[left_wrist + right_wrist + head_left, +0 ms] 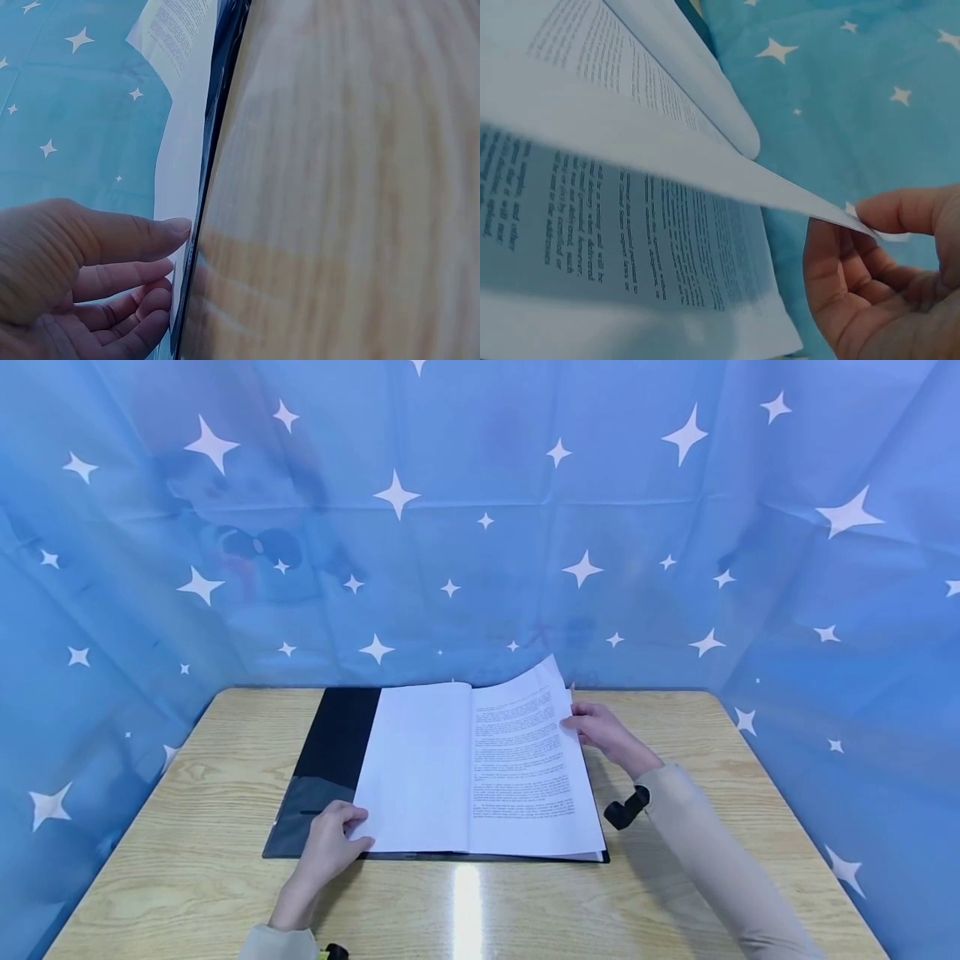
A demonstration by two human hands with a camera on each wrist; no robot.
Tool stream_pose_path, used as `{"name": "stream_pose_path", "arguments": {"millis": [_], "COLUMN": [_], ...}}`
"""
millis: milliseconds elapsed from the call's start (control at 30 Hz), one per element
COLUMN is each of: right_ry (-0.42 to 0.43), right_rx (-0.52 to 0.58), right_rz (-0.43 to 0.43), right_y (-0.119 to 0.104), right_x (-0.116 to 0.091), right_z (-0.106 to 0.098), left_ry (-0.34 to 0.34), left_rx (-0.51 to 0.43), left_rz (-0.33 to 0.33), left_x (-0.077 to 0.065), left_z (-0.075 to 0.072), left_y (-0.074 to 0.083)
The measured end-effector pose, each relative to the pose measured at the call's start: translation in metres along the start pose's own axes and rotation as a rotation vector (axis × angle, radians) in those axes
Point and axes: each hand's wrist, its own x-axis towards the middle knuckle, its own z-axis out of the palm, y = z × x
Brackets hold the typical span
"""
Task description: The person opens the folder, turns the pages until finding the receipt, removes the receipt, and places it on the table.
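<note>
A black folder (341, 735) lies open on the table, with printed sheets spread across it. The left-hand page (420, 768) is blank, while lines of text fill the right-hand page (517, 777). At that page's right edge my right hand (603, 731) pinches the sheet (667, 150) between thumb and fingers, lifting it; the right wrist view shows another printed page (630, 240) beneath. My left hand (333, 839) rests at the lower left corner of the blank page, thumb (142, 236) on the paper and fingers loosely bent.
The folder stands on a light wooden table (195, 827), near its back edge. A blue curtain (480, 560) with white stars hangs behind and at both sides. Light glares on the table (467, 910) in front of the folder.
</note>
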Motion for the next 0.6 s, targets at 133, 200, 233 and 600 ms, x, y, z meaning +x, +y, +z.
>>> {"name": "stream_pose_path", "arguments": {"millis": [133, 200, 233, 600], "right_ry": [-0.024, -0.032, -0.039, -0.096], "right_rx": [-0.018, -0.02, -0.023, -0.042], "right_rz": [-0.005, -0.002, -0.005, -0.043], "right_y": [-0.004, -0.005, -0.006, -0.016], "right_x": [-0.005, -0.006, -0.007, -0.015], "right_z": [0.002, 0.003, 0.004, 0.014], "left_ry": [0.002, 0.002, 0.003, -0.008], "left_rx": [0.002, 0.001, 0.002, 0.0], "left_rz": [-0.001, -0.004, -0.004, -0.019], "left_x": [0.001, 0.001, 0.001, 0.0], "left_z": [0.001, 0.001, 0.001, 0.0], "left_y": [0.0, 0.0, 0.0, 0.0]}}
